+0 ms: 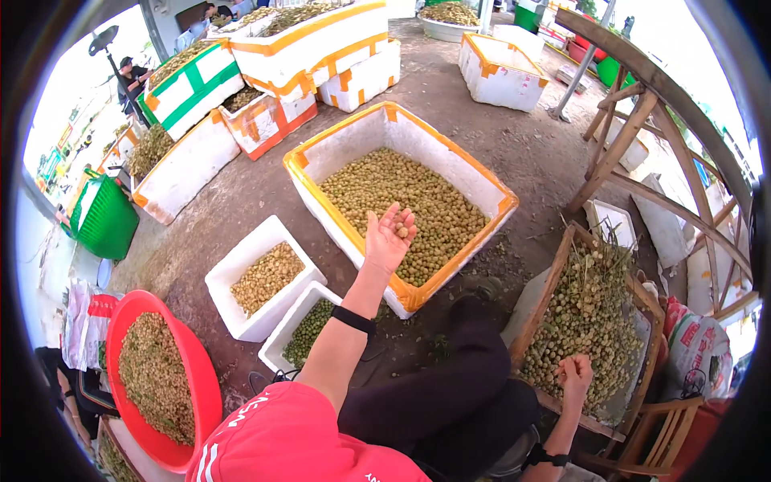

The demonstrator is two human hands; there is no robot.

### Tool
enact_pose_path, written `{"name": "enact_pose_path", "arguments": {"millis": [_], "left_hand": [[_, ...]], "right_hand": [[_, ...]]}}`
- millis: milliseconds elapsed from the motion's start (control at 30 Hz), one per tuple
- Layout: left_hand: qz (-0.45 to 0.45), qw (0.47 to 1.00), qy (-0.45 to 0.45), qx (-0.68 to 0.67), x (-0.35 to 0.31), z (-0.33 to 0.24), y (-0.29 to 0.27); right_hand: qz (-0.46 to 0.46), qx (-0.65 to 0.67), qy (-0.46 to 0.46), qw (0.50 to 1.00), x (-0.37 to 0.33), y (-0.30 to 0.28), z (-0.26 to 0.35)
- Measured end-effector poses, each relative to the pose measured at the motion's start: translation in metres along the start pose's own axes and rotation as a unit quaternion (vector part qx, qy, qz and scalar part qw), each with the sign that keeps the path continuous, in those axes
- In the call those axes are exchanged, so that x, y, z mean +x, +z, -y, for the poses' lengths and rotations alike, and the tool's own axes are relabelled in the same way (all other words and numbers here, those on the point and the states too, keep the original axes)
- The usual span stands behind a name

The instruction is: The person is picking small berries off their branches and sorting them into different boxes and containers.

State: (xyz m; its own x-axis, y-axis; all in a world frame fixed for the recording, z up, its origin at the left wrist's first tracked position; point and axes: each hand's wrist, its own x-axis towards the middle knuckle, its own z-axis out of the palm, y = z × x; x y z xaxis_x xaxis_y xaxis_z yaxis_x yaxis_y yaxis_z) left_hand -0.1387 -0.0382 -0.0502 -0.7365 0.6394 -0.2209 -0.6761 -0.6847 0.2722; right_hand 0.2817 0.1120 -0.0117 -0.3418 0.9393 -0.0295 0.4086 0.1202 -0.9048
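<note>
My left hand (390,235) is palm up and cupped, with a few small round tan fruits (401,230) in it. It is above a large white foam box (321,217) edged with orange tape, which holds many loose round yellow-green fruits (401,193). My right hand (574,374) has its fingers curled together over a wood-framed tray (532,321) at the right. Clusters of the same fruits on thin stems (582,313) are heaped in that tray. Whatever the right fingertips pinch is hidden.
A small white box (229,281) of tan fruits and another white box (277,341) of greener ones stand left of my arm. Farther left is a red basin (205,377) of fruits. Taped foam boxes (313,48) are stacked behind. A wooden frame (626,132) stands right; people (132,80) are far left.
</note>
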Motion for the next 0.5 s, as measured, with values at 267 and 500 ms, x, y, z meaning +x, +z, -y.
{"name": "enact_pose_path", "arguments": {"millis": [267, 500], "left_hand": [[0.093, 0.820, 0.119, 0.552, -0.006, 0.072, 0.017], [0.461, 0.682, -0.274, 0.497, -0.107, 0.220, 0.092]], "right_hand": [[0.039, 0.184, 0.022, 0.982, -0.004, -0.002, 0.015], [0.070, 0.169, 0.035, 0.983, -0.034, -0.015, 0.033]]}}
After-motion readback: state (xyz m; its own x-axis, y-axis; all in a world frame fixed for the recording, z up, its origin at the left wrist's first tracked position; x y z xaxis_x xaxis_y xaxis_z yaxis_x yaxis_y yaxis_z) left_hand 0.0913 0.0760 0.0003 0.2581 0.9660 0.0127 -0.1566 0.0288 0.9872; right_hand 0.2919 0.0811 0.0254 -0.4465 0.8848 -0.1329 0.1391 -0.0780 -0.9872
